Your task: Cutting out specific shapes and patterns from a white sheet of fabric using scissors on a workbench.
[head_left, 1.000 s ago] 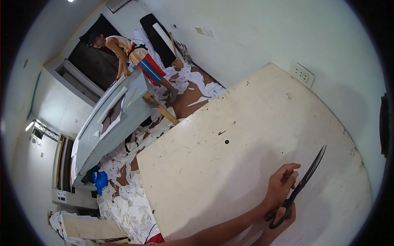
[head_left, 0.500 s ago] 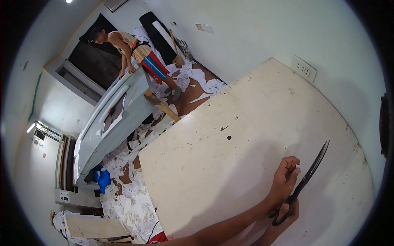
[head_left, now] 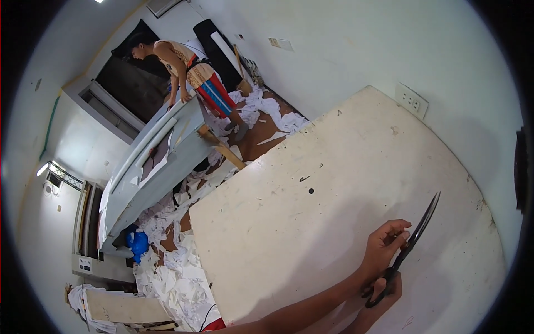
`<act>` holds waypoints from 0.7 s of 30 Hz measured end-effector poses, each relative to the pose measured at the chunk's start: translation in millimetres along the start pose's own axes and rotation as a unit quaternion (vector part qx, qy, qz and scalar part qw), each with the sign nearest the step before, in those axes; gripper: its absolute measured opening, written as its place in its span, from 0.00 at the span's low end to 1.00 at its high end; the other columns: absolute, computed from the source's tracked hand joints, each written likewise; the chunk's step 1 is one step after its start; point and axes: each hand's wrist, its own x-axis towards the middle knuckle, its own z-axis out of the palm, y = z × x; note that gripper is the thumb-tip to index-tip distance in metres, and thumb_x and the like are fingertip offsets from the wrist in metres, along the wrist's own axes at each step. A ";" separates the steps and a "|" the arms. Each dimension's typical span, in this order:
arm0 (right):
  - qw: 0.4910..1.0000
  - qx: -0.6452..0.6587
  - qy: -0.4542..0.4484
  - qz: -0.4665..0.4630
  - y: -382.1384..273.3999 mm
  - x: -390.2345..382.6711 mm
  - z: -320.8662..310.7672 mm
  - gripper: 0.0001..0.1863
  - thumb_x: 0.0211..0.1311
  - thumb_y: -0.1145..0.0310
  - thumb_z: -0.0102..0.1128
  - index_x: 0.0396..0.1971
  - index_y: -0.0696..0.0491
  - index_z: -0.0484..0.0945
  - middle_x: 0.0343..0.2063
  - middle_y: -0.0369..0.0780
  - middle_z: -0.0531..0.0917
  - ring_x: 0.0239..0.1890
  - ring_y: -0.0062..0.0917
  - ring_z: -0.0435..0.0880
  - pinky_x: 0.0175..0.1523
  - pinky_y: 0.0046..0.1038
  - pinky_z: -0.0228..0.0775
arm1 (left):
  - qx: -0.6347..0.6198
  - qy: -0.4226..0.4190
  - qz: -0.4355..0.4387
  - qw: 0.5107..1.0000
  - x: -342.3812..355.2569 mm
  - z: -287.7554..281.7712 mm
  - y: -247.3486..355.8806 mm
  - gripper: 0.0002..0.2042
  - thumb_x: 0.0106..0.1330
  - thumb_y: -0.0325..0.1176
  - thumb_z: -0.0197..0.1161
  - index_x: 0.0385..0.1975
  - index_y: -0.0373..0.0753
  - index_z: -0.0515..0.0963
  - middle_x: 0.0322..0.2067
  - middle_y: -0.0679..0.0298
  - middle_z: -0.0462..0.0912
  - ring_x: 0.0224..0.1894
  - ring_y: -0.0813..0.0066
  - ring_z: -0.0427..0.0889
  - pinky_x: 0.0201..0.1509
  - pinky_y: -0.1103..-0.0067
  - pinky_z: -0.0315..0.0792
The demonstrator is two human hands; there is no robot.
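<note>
My right hand [head_left: 389,295] grips the looped handles of long black scissors [head_left: 417,228] over a pale, marked tabletop [head_left: 267,222]. The narrow blades point up and to the right, lying close along each other. Just left of the blades, my left hand [head_left: 384,245] is curled, thumb and fingertips beside the scissors' pivot area; whether they touch it or pinch something small I cannot tell.
A co-worker [head_left: 186,67] bends over a grey-blue bench [head_left: 128,206] holding white sheets. White scraps [head_left: 172,278] cover the brown floor, near a blue bundle [head_left: 137,243]. Black rolls [head_left: 208,39] lean in the corner. A wall socket [head_left: 411,100] is beyond my table's edge.
The co-worker has shifted slightly right and bent the head further down over the bench. My hands and the scissors have moved only slightly.
</note>
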 end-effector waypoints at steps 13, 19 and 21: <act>0.997 0.025 -0.054 0.051 -8.5 -6.5 5.1 0.37 0.38 0.36 0.74 0.23 0.55 0.66 0.16 0.30 0.66 0.12 0.13 0.67 0.16 0.16 0.53 | -0.209 -0.002 -0.052 0.977 19.6 -36.4 12.7 0.06 0.68 0.30 0.58 0.41 0.37 0.77 0.36 0.67 0.78 0.38 0.79 0.75 0.46 0.79 0.69; 0.998 0.027 -0.043 0.049 -8.8 -11.4 7.5 0.38 0.36 0.34 0.74 0.24 0.54 0.65 0.16 0.30 0.67 0.12 0.13 0.67 0.15 0.17 0.55 | -0.217 -0.009 -0.011 0.976 25.1 -53.3 21.5 0.06 0.69 0.29 0.57 0.42 0.38 0.76 0.38 0.66 0.77 0.39 0.78 0.74 0.46 0.78 0.69; 0.997 0.031 -0.054 0.056 3.9 -12.9 0.0 0.39 0.34 0.33 0.74 0.24 0.54 0.66 0.16 0.30 0.68 0.13 0.13 0.68 0.16 0.16 0.57 | -0.221 -0.014 -0.023 0.975 24.1 -49.1 17.7 0.05 0.69 0.28 0.56 0.41 0.38 0.76 0.35 0.66 0.77 0.38 0.77 0.74 0.45 0.78 0.69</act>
